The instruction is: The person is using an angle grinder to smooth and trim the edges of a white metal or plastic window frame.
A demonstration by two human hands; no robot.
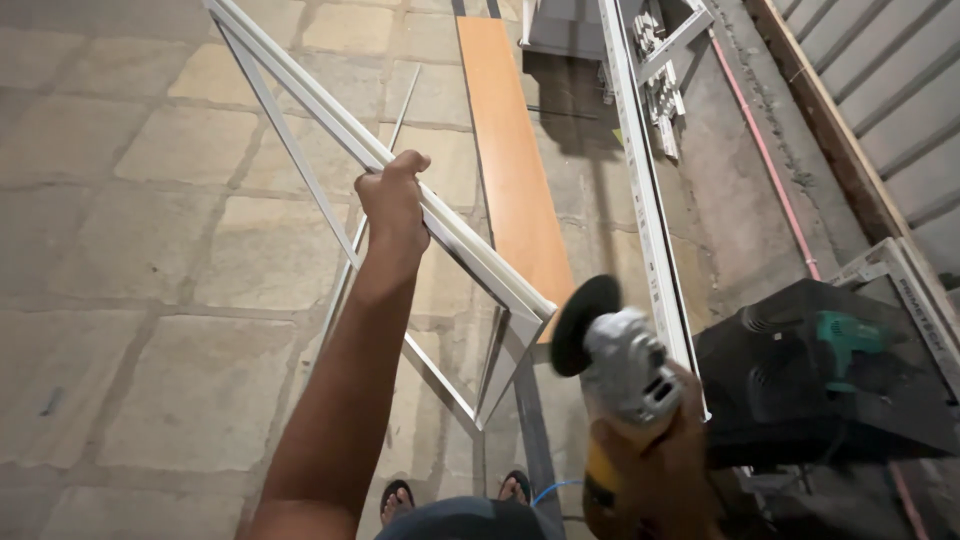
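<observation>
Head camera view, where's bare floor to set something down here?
The widest bare patch is the stone paving left of the left hand and the white frame it grips. A narrow concrete strip runs between the long white rail and the red pipe. Around the right hand, the angle grinder and the black case crowd things.

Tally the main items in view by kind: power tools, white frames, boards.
Power tools: 2, the angle grinder in the right hand and a teal tool.
White frames: 2, one in the left hand, one on the floor.
Boards: 1, orange.
Total: 5
</observation>
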